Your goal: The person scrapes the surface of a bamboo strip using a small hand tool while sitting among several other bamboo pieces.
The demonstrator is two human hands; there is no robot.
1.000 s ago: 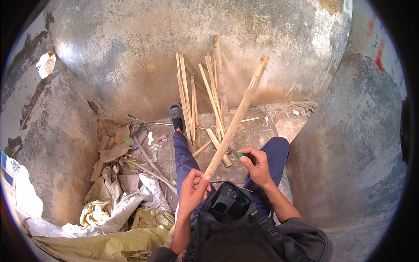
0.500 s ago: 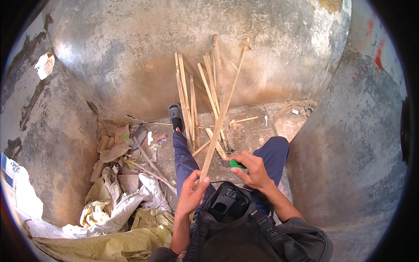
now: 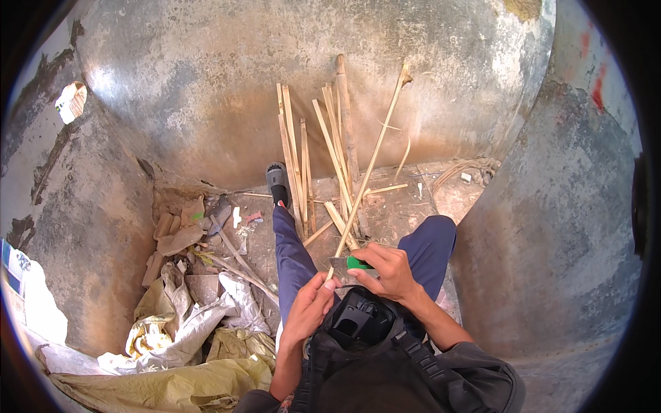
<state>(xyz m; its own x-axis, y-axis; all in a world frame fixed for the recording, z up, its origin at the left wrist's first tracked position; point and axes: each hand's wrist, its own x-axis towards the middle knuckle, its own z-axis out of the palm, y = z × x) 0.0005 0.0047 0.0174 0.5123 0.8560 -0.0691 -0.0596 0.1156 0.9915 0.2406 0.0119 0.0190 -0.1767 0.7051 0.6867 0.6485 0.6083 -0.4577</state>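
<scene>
My left hand (image 3: 310, 308) is closed round the lower end of a long, thin bamboo strip (image 3: 374, 160), which slants up and to the right. In my right hand (image 3: 387, 273) is a knife (image 3: 359, 263) with a green handle, mostly covered by my fingers. Its short, dark blade lies across the strip just above my left thumb. A narrow sliver juts out from the strip's upper part, and a curled shaving (image 3: 405, 158) shows to the right of it.
Several bamboo strips (image 3: 288, 148) and a thicker bamboo stick (image 3: 344, 103) lean on the curved concrete wall (image 3: 227, 89). Rubble (image 3: 180, 237) and crumpled sacks (image 3: 182, 344) lie at left. A black bag (image 3: 354, 323) sits against my body; a coil (image 3: 461, 167) lies far right.
My right hand has brought the knife left onto the strip. The strip's upper end has shifted right and it now looks narrower. A curled shaving has appeared beside it.
</scene>
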